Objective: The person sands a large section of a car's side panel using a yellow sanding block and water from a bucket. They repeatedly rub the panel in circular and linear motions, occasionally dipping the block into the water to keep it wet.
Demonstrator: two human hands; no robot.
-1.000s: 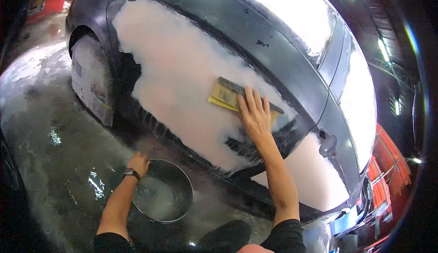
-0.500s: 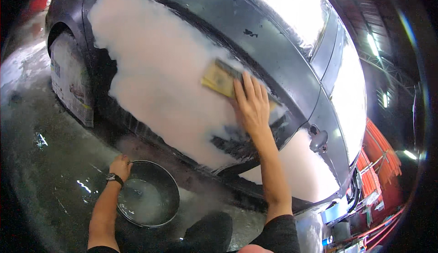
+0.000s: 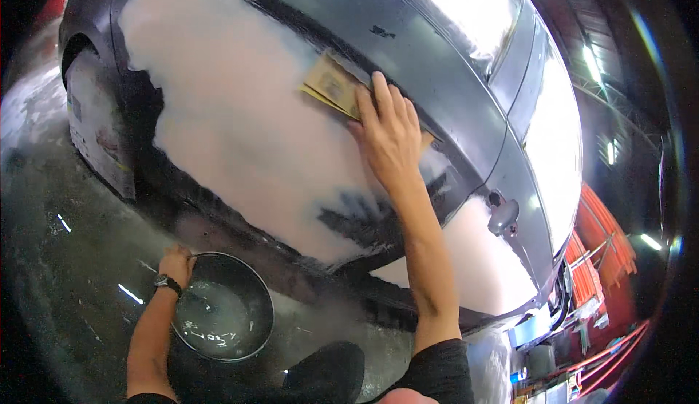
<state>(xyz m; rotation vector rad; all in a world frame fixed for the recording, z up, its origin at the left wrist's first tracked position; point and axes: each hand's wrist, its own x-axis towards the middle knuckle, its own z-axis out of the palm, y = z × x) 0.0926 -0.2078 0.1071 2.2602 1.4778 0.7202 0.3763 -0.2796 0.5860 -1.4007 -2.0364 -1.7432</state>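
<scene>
Folded yellow sandpaper (image 3: 331,86) lies against the side of a dark car, near the upper edge of a large pale filler patch (image 3: 233,98). My right hand (image 3: 392,138) presses on it, fingers laid over its right part, thumb below. The sheet's left end sticks out past my fingers, its layers slightly apart. Down at the left, my left hand (image 3: 177,266) grips the rim of a round dark bucket (image 3: 271,298). Cloudy water (image 3: 215,317) stands in the bucket. A watch (image 3: 168,283) is on my left wrist.
Newspaper-like sheets (image 3: 95,124) cover the car's wheel at the left. A door handle (image 3: 504,218) juts out at right, above a second pale patch (image 3: 484,258). The floor (image 3: 62,280) is wet. Red racks and clutter (image 3: 601,233) stand beyond the car's right end.
My right hand and the sandpaper have slid upward over the panel, toward the upper edge of the pale patch. My left hand stays on the bucket rim. The whole view has shifted slightly.
</scene>
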